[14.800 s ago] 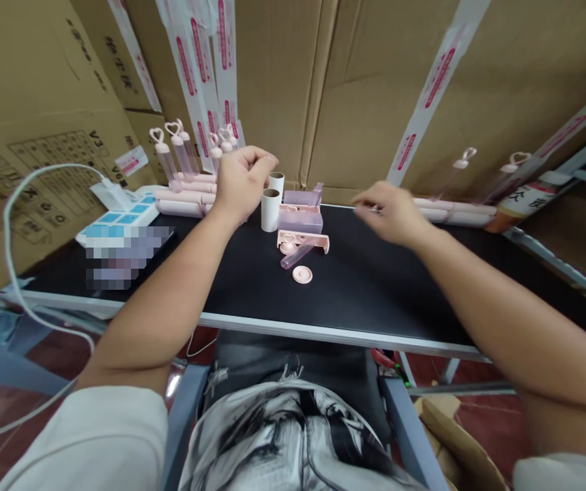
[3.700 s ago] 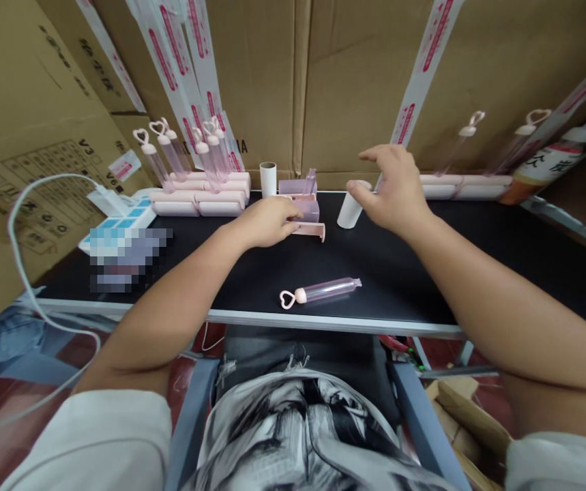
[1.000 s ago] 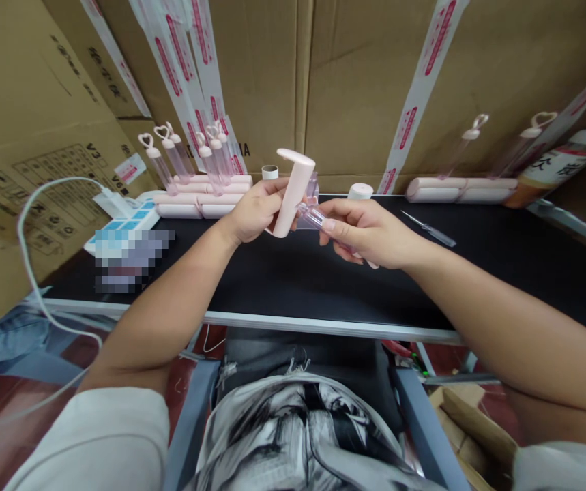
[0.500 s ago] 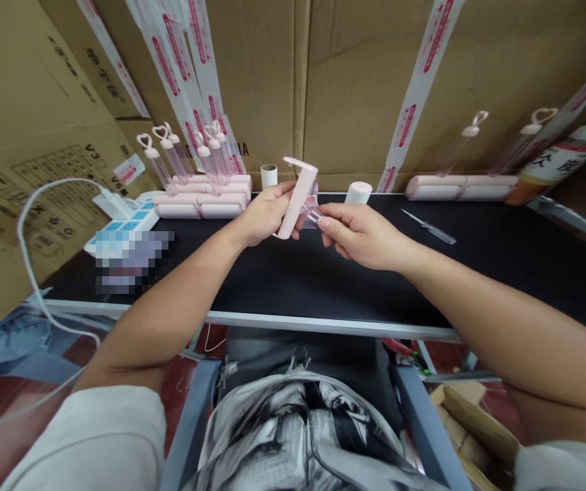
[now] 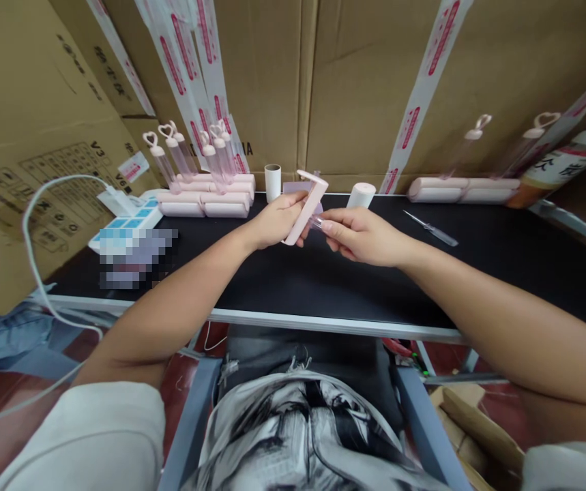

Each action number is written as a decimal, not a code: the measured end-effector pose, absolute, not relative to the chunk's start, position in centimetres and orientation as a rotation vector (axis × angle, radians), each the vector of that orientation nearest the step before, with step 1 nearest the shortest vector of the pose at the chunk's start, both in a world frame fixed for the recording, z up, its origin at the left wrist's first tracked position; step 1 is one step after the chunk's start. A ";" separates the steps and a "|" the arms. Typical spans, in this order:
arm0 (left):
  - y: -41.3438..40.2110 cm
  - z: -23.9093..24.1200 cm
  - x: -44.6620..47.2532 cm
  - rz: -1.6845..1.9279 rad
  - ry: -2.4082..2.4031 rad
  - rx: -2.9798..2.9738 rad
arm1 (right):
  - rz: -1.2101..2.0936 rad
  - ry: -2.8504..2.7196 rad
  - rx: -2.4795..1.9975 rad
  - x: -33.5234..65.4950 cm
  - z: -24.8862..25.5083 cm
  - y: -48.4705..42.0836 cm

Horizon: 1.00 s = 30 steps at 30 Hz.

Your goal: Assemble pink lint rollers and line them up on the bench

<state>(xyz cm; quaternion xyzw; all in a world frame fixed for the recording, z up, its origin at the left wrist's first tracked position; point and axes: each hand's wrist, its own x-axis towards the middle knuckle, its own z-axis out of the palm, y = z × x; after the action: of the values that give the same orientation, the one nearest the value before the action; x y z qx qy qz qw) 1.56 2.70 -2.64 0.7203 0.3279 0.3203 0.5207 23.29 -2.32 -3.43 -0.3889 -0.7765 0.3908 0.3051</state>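
Above the middle of the black table, my left hand (image 5: pixel 280 219) is closed round a pale pink L-shaped plastic part (image 5: pixel 307 213), tilted with its short arm at the top. My right hand (image 5: pixel 367 235) pinches a clear, rod-like plastic piece (image 5: pixel 316 222) against the right side of the pink part. Fingers cover most of this clear piece, so its exact kind is hidden. Behind the left fingers shows a translucent lavender piece (image 5: pixel 295 186); whether it joins the pink part I cannot tell. An open white tube (image 5: pixel 273 183) and a white cylinder with a pink top (image 5: pixel 361 196) stand just beyond the hands.
Pink cases with clear stems and heart-shaped tops stand at the back left (image 5: pixel 226 204) and back right (image 5: pixel 436 189). A screwdriver (image 5: pixel 433 230) lies right of my hands, a labelled bottle (image 5: pixel 561 167) leans farther right. A power strip (image 5: pixel 126 221) sits left. Cardboard (image 5: pixel 354 88) walls the back.
The pink part has shifted slightly right and down in view and tilts more. The clear piece shows less between the hands. Both hands keep their hold.
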 end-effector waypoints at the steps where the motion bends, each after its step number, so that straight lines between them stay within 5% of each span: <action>1: 2.5 -2.6 1.6 0.760 0.787 1.720 | 1.021 -2.061 -1.036 23.3 -3.4 -2.4; 21: 2.0 -1.8 0.6 0.848 0.595 1.908 | 1.619 -1.881 -0.823 23.6 -2.5 -2.8; 30: 2.2 -1.2 1.4 0.776 0.945 1.734 | 0.553 -2.139 -1.077 22.6 -3.4 -2.7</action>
<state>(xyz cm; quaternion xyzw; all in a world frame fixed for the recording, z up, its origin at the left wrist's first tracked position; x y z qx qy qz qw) 1.38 2.19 -1.21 0.7134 0.3886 0.3191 0.4881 22.64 -2.73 -3.38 -0.4130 -0.8198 0.2119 0.3353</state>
